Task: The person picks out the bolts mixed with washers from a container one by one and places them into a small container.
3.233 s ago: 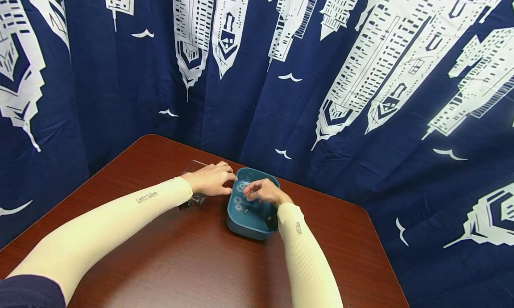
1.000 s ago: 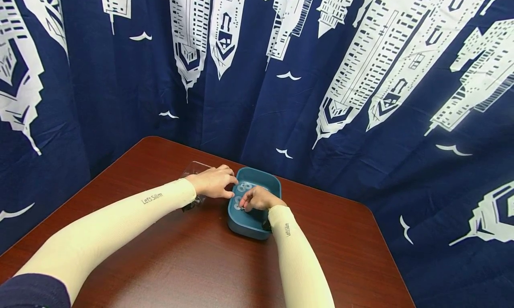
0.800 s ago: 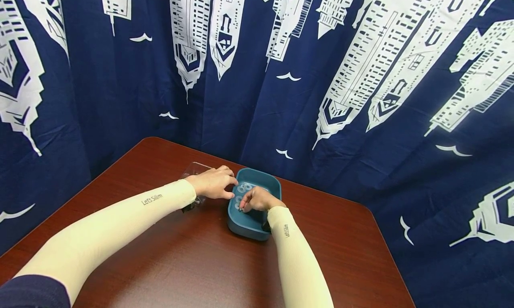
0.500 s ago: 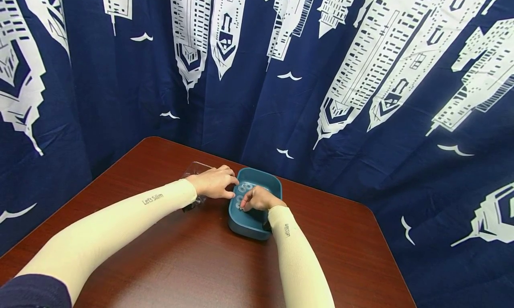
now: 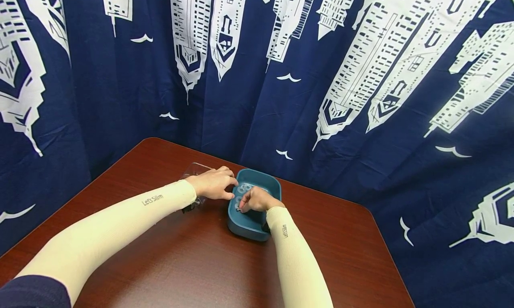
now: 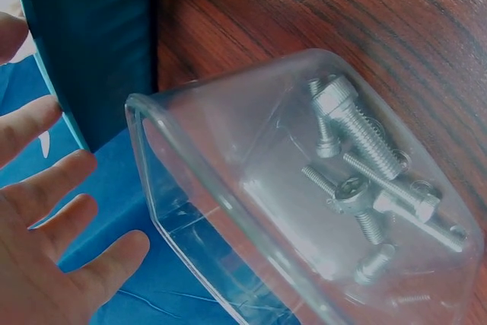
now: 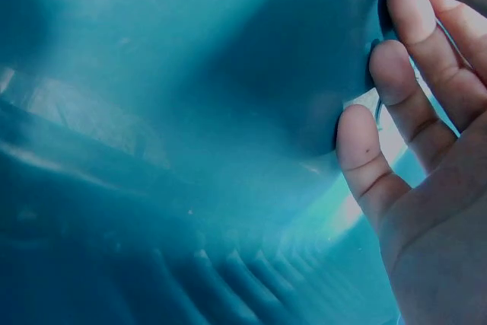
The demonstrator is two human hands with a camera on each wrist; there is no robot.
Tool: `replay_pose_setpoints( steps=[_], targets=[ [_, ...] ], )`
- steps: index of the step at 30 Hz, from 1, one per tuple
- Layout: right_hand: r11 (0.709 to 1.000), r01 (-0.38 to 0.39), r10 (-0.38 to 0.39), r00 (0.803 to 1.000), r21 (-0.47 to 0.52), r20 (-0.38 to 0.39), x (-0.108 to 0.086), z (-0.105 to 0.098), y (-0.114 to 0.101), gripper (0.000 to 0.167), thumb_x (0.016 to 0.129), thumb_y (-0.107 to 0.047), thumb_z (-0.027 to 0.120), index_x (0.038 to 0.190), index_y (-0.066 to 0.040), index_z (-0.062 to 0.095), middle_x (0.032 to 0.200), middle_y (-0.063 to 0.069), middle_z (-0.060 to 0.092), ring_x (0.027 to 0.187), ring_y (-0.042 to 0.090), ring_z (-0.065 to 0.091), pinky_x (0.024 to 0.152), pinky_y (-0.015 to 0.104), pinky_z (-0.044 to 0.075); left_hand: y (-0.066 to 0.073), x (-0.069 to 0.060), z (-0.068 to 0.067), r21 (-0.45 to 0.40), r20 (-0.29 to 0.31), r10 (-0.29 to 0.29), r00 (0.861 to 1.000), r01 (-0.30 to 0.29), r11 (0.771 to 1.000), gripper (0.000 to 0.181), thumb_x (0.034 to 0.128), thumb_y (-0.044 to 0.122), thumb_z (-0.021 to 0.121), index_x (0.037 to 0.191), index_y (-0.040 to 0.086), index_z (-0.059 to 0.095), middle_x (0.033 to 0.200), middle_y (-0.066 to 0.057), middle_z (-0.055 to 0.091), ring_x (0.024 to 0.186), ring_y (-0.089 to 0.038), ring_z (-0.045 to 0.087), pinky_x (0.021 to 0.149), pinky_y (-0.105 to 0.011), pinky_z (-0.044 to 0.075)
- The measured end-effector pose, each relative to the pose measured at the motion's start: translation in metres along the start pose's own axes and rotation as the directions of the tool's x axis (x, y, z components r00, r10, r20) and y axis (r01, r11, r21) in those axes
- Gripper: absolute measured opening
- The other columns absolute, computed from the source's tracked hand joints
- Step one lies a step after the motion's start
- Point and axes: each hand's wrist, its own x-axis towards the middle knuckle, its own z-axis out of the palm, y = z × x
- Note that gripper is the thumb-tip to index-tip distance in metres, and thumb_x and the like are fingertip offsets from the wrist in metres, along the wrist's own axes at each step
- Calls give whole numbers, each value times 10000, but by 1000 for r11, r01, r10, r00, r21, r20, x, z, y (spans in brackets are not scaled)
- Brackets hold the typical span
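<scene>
A blue-green bin stands near the table's back edge, with several pale washers on its floor. Reaching into it from the right, my right hand has thumb and forefinger together at a small metal piece, whose kind is too small to tell. In the right wrist view the fingers are bent over the bin floor, the tips partly hidden. My left hand spreads its fingers at the bin's left rim. Beneath its wrist lies a clear plastic box holding several metal bolts.
The brown wooden table has rounded corners. Behind it hangs a dark blue curtain with white buildings printed on it. The clear box sits close against the bin's left side.
Since the earliest frame my right hand has moved left and down inside the bin, its fingers closing at the small metal piece. Over the last second both hands have hardly moved.
</scene>
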Motion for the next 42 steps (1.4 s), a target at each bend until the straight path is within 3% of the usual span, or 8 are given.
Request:
replay_pose_setpoints(
  steps=[12,19,25,42],
  targets=[
    [1000,4,-4,1000,-8,-2,-1,0,0,42,805,-146,791,826,-110,784,744,-90,680,737,78,552,673,218,443,0,-1,-1,15,7,7,1000,-7,1000,461,948,385,669,1340,142,654,1339,-106,594,1287,-286,467,1036,-499,467],
    [998,34,-34,999,56,2,0,0,1,80,787,-129,844,826,-137,775,748,-82,707,727,54,586,716,216,474,1,-2,-2,19,-1,5,1000,-5,1000,447,944,385,675,1327,155,666,1339,-97,602,1272,-274,479,1037,-486,476],
    [997,46,-46,999,56,-8,1,1,1,75,783,-135,845,834,-130,791,753,-75,714,735,52,587,721,215,479,1,-2,-2,8,-2,14,1000,-14,1000,458,941,371,681,1332,133,662,1333,-104,605,1259,-281,481,1035,-491,474],
    [1000,6,-6,1000,24,5,-1,-4,1,32,802,-163,807,812,-141,786,743,-95,686,760,81,580,727,233,476,0,-1,1,-7,3,8,1000,-8,1000,448,950,378,669,1337,153,659,1335,-97,603,1238,-264,488,1040,-464,471]
  ],
)
